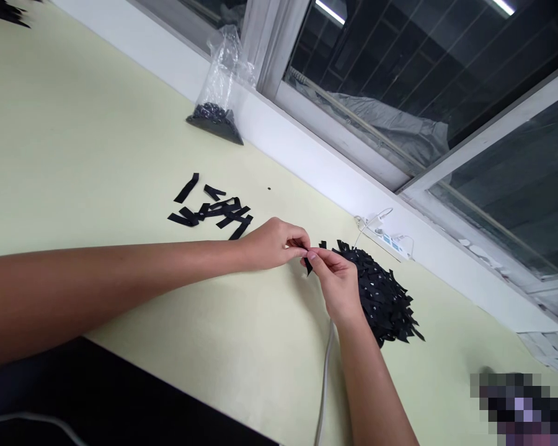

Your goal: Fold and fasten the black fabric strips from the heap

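The fingers (299, 233) of the left hand (270, 246) and right hand (341, 288) are pinched on a black strip (309, 267), held over the table (97, 155) and mostly hidden by them. A heap (385, 297) is partly covered by the right hand, and a dark pile (2, 15) is cut off at upper left. The bag (221, 74) is filled at its bottom with dark pieces (212, 114), hard to make out.

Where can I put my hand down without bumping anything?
The biggest bare patch of table lies left of the plastic bag and loose black strips, beyond the left forearm. A smaller one is this side of that forearm, left of the grey cable. It's crowded where the strips lie scattered and where the big black pile sits beside the right hand.
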`<state>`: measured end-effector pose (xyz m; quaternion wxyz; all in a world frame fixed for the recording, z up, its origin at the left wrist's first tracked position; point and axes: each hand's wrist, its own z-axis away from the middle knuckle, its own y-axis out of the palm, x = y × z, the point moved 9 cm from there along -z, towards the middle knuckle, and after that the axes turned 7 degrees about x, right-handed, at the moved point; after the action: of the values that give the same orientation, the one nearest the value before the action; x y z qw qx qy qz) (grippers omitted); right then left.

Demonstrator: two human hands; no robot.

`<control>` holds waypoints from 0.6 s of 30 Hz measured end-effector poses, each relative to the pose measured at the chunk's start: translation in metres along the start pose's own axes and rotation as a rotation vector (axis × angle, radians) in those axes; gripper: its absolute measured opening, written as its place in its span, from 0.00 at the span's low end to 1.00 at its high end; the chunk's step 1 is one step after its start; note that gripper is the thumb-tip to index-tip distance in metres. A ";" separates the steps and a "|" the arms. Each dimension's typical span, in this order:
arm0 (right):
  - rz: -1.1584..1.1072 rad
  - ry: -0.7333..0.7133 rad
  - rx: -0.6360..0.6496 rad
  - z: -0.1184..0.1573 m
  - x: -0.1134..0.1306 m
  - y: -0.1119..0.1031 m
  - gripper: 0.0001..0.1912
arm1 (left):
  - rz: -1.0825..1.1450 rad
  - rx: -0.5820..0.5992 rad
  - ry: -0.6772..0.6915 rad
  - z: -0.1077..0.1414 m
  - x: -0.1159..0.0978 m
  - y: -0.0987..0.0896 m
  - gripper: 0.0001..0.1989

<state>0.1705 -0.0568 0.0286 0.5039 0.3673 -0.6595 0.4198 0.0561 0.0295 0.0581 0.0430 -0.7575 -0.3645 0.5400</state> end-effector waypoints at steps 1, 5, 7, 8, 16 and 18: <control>0.017 -0.001 0.006 0.000 0.002 0.001 0.13 | 0.006 -0.006 -0.014 0.000 0.001 -0.001 0.05; 0.086 -0.007 0.010 0.002 0.010 0.001 0.14 | 0.033 -0.020 -0.051 -0.002 0.005 -0.002 0.04; 0.082 -0.016 0.004 0.001 0.012 0.000 0.15 | 0.074 -0.032 -0.060 -0.004 0.007 -0.002 0.04; 0.069 -0.019 0.004 0.001 0.012 0.000 0.16 | 0.096 -0.039 -0.064 -0.004 0.008 -0.002 0.04; 0.092 0.037 -0.004 -0.004 -0.003 -0.003 0.17 | 0.189 -0.087 -0.111 -0.006 0.022 -0.003 0.07; 0.127 0.067 -0.027 -0.006 -0.006 -0.011 0.16 | 0.181 -0.080 -0.112 -0.006 0.024 -0.002 0.07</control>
<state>0.1837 -0.0552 0.0251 0.5029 0.3038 -0.6698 0.4540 0.0636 0.0471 0.0427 -0.0567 -0.7570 -0.3175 0.5682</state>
